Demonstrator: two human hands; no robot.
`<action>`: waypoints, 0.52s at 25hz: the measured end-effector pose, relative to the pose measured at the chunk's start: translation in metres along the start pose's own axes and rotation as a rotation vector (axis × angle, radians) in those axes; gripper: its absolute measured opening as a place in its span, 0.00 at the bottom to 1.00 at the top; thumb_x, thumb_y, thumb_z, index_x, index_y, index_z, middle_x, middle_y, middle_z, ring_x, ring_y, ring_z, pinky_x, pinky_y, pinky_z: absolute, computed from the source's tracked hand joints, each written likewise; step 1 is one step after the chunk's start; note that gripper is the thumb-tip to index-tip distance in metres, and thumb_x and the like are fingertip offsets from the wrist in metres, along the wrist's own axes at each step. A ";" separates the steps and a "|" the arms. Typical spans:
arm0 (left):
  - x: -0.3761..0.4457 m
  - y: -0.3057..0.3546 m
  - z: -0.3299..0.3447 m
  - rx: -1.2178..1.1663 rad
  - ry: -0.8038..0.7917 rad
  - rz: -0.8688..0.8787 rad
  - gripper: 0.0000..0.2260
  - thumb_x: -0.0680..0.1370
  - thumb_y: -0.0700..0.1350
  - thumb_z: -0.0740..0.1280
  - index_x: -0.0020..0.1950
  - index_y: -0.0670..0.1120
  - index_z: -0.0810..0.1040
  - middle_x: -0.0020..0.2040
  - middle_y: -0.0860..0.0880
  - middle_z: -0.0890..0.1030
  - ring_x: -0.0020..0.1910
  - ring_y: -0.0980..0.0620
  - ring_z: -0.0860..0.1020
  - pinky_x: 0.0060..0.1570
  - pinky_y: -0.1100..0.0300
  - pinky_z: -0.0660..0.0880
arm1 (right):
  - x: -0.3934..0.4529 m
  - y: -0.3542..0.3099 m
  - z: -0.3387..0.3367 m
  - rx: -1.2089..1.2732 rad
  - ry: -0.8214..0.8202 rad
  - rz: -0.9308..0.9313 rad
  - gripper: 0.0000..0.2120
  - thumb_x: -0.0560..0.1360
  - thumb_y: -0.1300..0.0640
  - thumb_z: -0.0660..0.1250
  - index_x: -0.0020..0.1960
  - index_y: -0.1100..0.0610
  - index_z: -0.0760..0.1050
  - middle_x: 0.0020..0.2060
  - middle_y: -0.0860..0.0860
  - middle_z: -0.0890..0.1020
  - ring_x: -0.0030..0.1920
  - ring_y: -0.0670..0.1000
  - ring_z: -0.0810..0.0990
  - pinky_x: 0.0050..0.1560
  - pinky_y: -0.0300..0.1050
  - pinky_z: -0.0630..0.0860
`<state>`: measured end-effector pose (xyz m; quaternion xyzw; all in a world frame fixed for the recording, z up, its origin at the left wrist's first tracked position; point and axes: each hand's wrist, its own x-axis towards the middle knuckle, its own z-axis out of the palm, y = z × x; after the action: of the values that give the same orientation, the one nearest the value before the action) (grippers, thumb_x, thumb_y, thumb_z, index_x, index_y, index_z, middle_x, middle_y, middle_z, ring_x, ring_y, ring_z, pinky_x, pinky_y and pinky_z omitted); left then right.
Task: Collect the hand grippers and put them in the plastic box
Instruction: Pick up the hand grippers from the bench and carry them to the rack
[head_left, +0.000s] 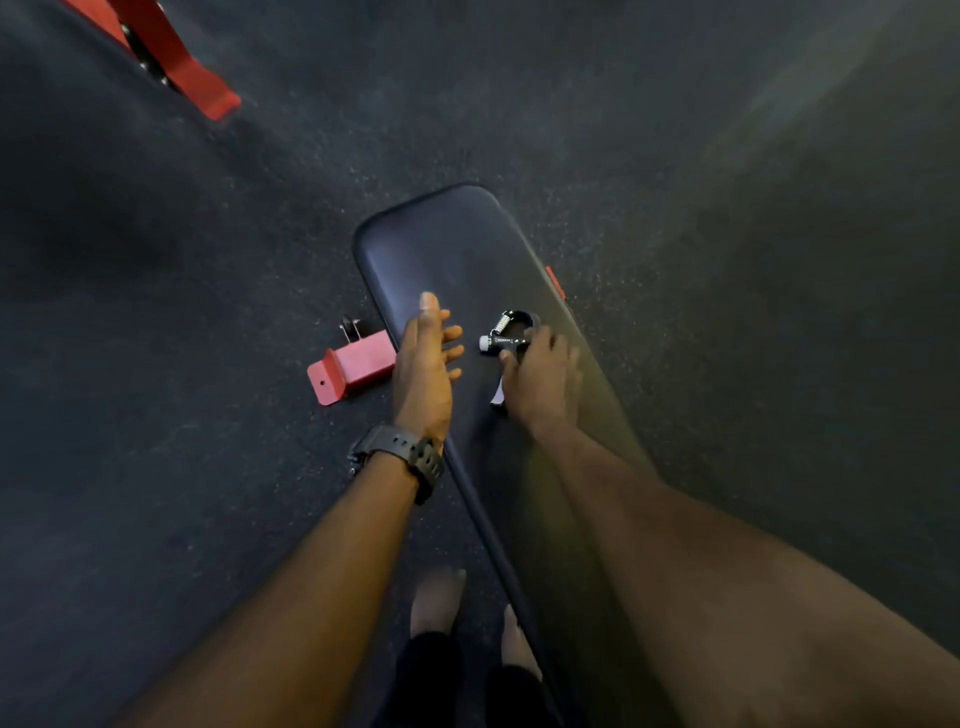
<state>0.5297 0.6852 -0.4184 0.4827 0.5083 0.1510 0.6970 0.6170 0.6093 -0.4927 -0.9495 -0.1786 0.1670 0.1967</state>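
At the pick-up step, the right hand (543, 376) had fingers curled on the hand gripper (506, 335) mid-bench (431, 244); left hand (426, 364) hovered, fingers spread; lifting was judged next, no box visible.

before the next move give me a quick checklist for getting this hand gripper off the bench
1. Right hand on the hand gripper: ok, fingers wrap its handles.
2. Gripper lifted off the bench: cannot tell.
3. Left hand free: ok, open and empty.
4. Plastic box in sight: not ok, none in view.
5. More grippers to collect: cannot tell, only one shows.
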 end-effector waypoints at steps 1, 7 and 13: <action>0.015 -0.007 0.000 0.018 -0.002 0.010 0.20 0.82 0.61 0.52 0.60 0.50 0.74 0.59 0.47 0.79 0.60 0.47 0.78 0.65 0.44 0.73 | 0.013 0.001 0.015 -0.105 0.056 0.003 0.25 0.75 0.44 0.67 0.65 0.58 0.70 0.62 0.59 0.76 0.62 0.61 0.73 0.59 0.54 0.68; 0.044 -0.026 -0.006 0.063 -0.001 0.027 0.20 0.82 0.62 0.51 0.60 0.50 0.74 0.60 0.47 0.79 0.61 0.47 0.78 0.65 0.44 0.74 | 0.043 0.007 0.045 -0.183 -0.033 0.151 0.45 0.71 0.46 0.73 0.79 0.58 0.54 0.67 0.61 0.69 0.66 0.63 0.69 0.65 0.56 0.66; 0.012 0.032 0.000 0.107 -0.019 0.128 0.19 0.79 0.66 0.53 0.54 0.54 0.75 0.57 0.50 0.80 0.59 0.50 0.79 0.65 0.43 0.74 | 0.031 -0.019 -0.028 0.634 -0.229 0.188 0.37 0.65 0.47 0.67 0.72 0.56 0.66 0.62 0.57 0.78 0.63 0.61 0.77 0.61 0.54 0.74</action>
<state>0.5436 0.7093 -0.3992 0.5519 0.4773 0.1634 0.6640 0.6502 0.6293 -0.4680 -0.8287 -0.0503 0.3368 0.4441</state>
